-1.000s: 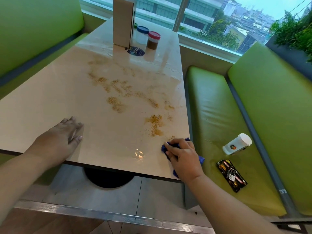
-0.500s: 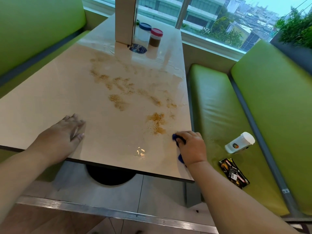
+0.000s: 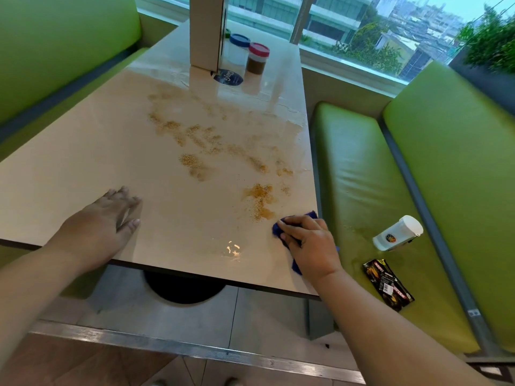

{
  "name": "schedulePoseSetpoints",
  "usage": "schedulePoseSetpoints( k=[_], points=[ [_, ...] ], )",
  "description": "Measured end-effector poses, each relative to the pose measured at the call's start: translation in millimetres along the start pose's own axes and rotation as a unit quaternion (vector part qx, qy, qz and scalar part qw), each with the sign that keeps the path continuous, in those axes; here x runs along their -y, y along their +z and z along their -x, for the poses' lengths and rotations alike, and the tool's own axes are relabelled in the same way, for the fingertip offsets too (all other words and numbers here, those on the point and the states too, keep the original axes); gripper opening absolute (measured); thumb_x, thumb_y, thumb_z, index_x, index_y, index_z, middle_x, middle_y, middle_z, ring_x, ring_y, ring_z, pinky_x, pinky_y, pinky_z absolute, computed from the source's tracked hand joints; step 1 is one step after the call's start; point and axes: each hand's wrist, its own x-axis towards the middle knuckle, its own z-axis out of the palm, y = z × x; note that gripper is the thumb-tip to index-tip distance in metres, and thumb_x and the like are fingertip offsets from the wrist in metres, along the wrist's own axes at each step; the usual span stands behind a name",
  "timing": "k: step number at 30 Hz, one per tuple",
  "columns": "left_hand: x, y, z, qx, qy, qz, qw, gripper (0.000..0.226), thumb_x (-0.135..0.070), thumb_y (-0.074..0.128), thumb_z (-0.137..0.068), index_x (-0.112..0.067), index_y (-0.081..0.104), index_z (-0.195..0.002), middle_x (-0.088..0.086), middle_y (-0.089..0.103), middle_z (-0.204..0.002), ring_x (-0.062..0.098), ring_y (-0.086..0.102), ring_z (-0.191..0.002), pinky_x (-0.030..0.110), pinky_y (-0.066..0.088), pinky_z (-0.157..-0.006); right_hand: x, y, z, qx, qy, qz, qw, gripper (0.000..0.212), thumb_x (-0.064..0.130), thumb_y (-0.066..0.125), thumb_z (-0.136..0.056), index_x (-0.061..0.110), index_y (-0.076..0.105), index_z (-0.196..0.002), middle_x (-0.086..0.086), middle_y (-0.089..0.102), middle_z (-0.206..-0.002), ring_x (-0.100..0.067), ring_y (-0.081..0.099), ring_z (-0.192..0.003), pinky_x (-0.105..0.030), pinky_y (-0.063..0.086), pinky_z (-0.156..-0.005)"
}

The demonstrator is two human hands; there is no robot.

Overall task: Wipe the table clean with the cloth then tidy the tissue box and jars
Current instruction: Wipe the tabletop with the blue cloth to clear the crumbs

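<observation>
**A:** How far along is the wiping, from where we stand?

**B:** Barely begun, I judge. Brown granules [image 3: 259, 196] lie scattered over the table [image 3: 69, 168], from just short of the tissue box [image 3: 206, 32] to near the edge farthest from it. No part of that band looks cleared.

**A:** And the cloth?

**B:** The blue cloth [image 3: 311, 215] sits at the right-hand table corner farthest from the tissue box, just beside the last patch of granules. The right hand [image 3: 309, 243] bears down on it, fingers curled over the wad and gripping it.

**A:** The other hand?

**B:** The left hand [image 3: 103, 227] lies flat on the tabletop, well apart from the tissue box, with fingers straight and spread and nothing in its hold.

**A:** What is left?

**B:** The whole wipe, then the tidying. The blue-lidded jar [image 3: 238, 50] and red-lidded jar [image 3: 257, 58] stand just beside the tissue box, untouched.
</observation>
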Motion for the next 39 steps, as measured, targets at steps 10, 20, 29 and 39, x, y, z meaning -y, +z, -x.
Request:
schedulePoseSetpoints(
  k=[10,20,29,39],
  points=[
    [-2,-2,1,0.001,-0.003,0.005,1.000,0.048,-0.027,0.052,-0.091,-0.019,0.044,-0.137,0.004,0.027,-0.152,0.017,0.019,-0.142,0.032,0.019,-0.112,9,-3,12,0.032,-0.011,0.004,0.999,0.028,0.029,0.063,-0.089,0.032,0.066,-0.117,0.015,0.053,-0.119,-0.006,0.036,-0.105,-0.030,0.037,-0.102],
    [-8,-7,3,0.008,-0.012,0.008,1.000,0.048,-0.030,0.050,-0.092,-0.021,0.041,-0.139,0.000,0.024,-0.154,0.015,0.017,-0.142,0.032,0.020,-0.112,29,-1,28,0.041,-0.025,-0.057,0.997,0.026,0.021,0.065,-0.087,0.029,0.070,-0.112,0.019,0.054,-0.114,-0.002,0.039,-0.105,-0.012,0.028,-0.100],
    [-11,-10,5,0.012,-0.011,0.013,1.000,0.049,-0.029,0.050,-0.093,-0.020,0.040,-0.140,0.002,0.023,-0.154,0.016,0.017,-0.143,0.029,0.017,-0.112,68,12,28,0.046,-0.051,-0.053,0.996,0.025,0.015,0.062,-0.089,0.023,0.070,-0.112,0.012,0.062,-0.116,-0.010,0.046,-0.108,0.000,0.021,-0.096],
    [-11,-16,6,0.026,0.004,0.012,1.000,0.051,-0.029,0.047,-0.094,-0.019,0.034,-0.143,0.003,0.019,-0.155,0.015,0.014,-0.143,0.023,0.011,-0.111,101,8,16,0.041,0.078,-0.269,0.959,0.025,0.013,0.056,-0.093,0.029,0.065,-0.110,0.021,0.057,-0.112,0.006,0.051,-0.108,-0.019,0.035,-0.106]
  ],
)
